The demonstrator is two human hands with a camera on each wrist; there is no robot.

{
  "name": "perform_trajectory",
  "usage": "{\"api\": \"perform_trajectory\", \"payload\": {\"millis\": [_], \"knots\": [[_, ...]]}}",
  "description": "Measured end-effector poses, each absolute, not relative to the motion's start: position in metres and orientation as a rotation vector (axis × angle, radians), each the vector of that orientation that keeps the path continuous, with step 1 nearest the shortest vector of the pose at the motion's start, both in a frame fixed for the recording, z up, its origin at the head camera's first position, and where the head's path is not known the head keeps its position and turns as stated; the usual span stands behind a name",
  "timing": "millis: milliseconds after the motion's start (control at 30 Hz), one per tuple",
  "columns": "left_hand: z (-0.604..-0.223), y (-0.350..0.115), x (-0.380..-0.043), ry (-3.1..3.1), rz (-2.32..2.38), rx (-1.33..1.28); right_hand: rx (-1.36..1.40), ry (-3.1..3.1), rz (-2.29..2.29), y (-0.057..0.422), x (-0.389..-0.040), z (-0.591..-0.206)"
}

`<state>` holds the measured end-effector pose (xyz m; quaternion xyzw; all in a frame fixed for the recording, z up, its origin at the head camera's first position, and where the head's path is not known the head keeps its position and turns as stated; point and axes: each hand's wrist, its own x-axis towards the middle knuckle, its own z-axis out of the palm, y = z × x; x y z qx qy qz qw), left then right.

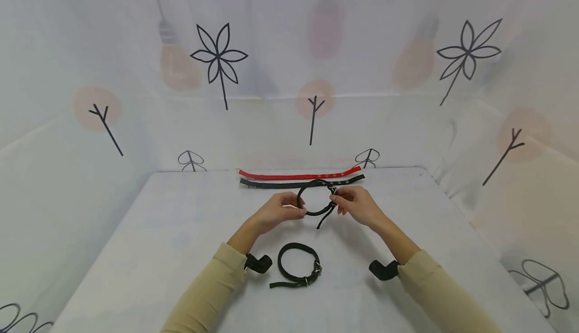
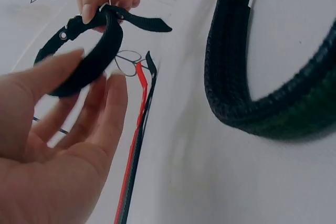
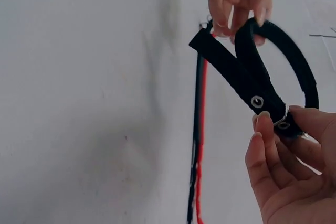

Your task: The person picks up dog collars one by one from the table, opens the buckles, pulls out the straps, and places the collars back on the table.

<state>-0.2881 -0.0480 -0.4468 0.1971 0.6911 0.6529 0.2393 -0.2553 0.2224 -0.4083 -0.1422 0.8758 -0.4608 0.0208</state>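
Note:
Both hands hold up a dark collar (image 1: 316, 214), bent into a loop, over the middle of the table. My left hand (image 1: 281, 209) pinches the loop's left side between thumb and fingers. At the opposite side, my right hand (image 1: 359, 204) pinches the strap by its metal ring. The strap's free end sticks out past the ring, with a metal eyelet (image 3: 256, 102) showing in the right wrist view. Nearer the front lies a second dark collar (image 1: 289, 276), looped and buckled, its tail pointing left.
Toward the table's back edge a red collar (image 1: 294, 177) and a dark collar (image 1: 280, 185) lie stretched out side by side. White patterned cloth (image 1: 271, 121) hangs behind and at both sides of the white table (image 1: 181, 272).

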Motion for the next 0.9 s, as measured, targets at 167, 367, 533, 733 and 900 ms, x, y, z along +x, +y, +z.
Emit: {"api": "perform_trajectory", "payload": {"millis": [167, 367, 533, 733, 900], "knots": [[-0.445, -0.053, -0.283, 1.934, 1.699, 0.715, -0.494, 2.72, -1.414, 0.225, -0.26, -0.409], [-0.434, -0.046, -0.274, 1.932, 1.666, 0.947, -0.501, 2.651, -1.47, 0.223, -0.267, -0.412], [-0.427, -0.036, -0.269, 1.891, 1.729, 1.069, -0.557, 2.625, -1.467, 0.218, -0.272, -0.412], [-0.426, -0.031, -0.268, 2.022, 1.767, 1.132, -0.525, 2.627, -1.452, 0.218, -0.275, -0.406], [-0.424, -0.031, -0.269, 2.218, 1.707, 1.187, -0.486, 2.659, -1.429, 0.219, -0.274, -0.394]]}}
